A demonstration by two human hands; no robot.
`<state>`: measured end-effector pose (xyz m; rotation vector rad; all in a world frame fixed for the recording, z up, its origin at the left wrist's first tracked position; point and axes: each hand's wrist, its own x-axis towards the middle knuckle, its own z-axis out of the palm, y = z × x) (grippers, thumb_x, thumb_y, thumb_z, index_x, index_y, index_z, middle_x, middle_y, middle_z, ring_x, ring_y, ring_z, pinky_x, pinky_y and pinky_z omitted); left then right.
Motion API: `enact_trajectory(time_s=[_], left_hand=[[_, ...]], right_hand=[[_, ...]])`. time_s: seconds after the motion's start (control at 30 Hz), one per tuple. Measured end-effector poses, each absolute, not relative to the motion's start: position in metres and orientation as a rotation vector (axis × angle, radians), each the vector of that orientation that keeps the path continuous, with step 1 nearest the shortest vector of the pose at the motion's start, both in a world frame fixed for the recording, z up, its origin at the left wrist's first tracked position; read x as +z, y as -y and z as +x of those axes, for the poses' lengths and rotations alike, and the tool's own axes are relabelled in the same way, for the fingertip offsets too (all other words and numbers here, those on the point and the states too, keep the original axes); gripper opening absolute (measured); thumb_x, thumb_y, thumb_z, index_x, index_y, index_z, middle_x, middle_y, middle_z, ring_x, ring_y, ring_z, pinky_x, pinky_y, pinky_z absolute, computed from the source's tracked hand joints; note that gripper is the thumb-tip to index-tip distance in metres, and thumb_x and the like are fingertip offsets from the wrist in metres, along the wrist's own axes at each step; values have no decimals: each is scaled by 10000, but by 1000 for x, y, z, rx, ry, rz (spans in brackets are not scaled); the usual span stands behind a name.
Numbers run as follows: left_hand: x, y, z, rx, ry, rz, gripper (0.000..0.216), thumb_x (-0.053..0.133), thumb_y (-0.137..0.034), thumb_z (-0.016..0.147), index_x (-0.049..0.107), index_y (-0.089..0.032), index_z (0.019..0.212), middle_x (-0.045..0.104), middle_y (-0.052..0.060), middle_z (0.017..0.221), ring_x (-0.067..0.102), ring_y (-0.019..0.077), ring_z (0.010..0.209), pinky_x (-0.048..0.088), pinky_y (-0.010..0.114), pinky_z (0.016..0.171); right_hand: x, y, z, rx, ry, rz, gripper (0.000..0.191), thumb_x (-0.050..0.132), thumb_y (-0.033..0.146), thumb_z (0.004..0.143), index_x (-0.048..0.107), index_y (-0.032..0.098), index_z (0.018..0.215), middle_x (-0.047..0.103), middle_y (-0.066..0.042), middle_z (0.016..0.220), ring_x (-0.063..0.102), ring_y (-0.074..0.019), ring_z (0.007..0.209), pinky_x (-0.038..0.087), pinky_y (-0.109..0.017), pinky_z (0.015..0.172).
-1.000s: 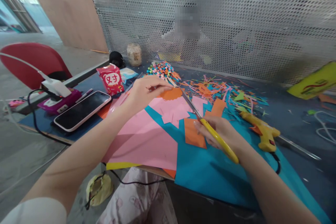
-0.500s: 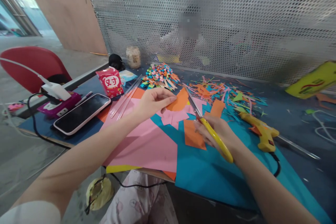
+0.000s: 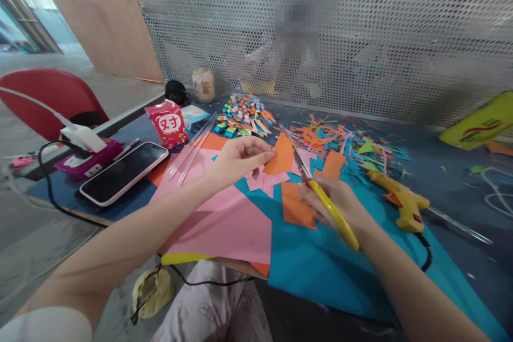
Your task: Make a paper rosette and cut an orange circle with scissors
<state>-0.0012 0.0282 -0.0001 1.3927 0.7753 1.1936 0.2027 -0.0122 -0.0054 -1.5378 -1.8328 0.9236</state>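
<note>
Pinched in my left hand (image 3: pixel 245 159) is a piece of orange paper (image 3: pixel 282 153), held up above the sheets. My right hand (image 3: pixel 334 200) is closed round the yellow handles of a pair of scissors (image 3: pixel 329 208), whose blades point up and left along the right edge of that paper. Beneath lie pink paper pieces (image 3: pixel 262 181), an orange rectangle of paper (image 3: pixel 297 204), a large pink sheet (image 3: pixel 228 224) and a large blue sheet (image 3: pixel 312 272).
Colourful paper clippings (image 3: pixel 320 136) and a pile of fringed paper bits (image 3: pixel 245 115) lie behind my hands. A yellow glue gun (image 3: pixel 409 208) rests to the right. Leftward are clear glue sticks (image 3: pixel 192 152), a phone (image 3: pixel 124 173), a red packet (image 3: pixel 167 124) and a power strip (image 3: pixel 90 157).
The orange paper has turned more upright in my left hand, which has shifted slightly right. The scissors' blades now lie along its right edge. My right hand keeps its hold.
</note>
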Motion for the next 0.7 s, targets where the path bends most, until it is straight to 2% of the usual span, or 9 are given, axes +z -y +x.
enact_trajectory(time_s=[0.17, 0.53, 0.7], left_hand=[[1, -30, -4, 1265, -796, 1440, 132, 712, -224, 691, 619, -136, 719, 575, -46, 523, 498, 33, 379, 400, 145, 362], [5, -37, -15, 1494, -835, 1543, 176, 744, -295, 659, 686, -138, 712, 627, -14, 584, 488, 35, 392, 410, 163, 370], [8, -34, -16, 1456, -840, 1597, 168, 740, -292, 667, 689, -136, 698, 622, -13, 578, 478, 35, 358, 392, 171, 346]], right_hand=[[-5, 11, 204, 893, 1892, -1532, 464, 511, 644, 742, 444, 205, 606, 340, 53, 474, 334, -90, 375, 237, -235, 352], [-3, 9, 208, 879, 1950, -1536, 479, 521, 653, 731, 393, 219, 574, 348, 40, 481, 322, -88, 384, 233, -244, 358], [-1, 11, 207, 855, 1955, -1528, 471, 506, 658, 728, 397, 220, 595, 348, 42, 488, 324, -90, 396, 218, -244, 378]])
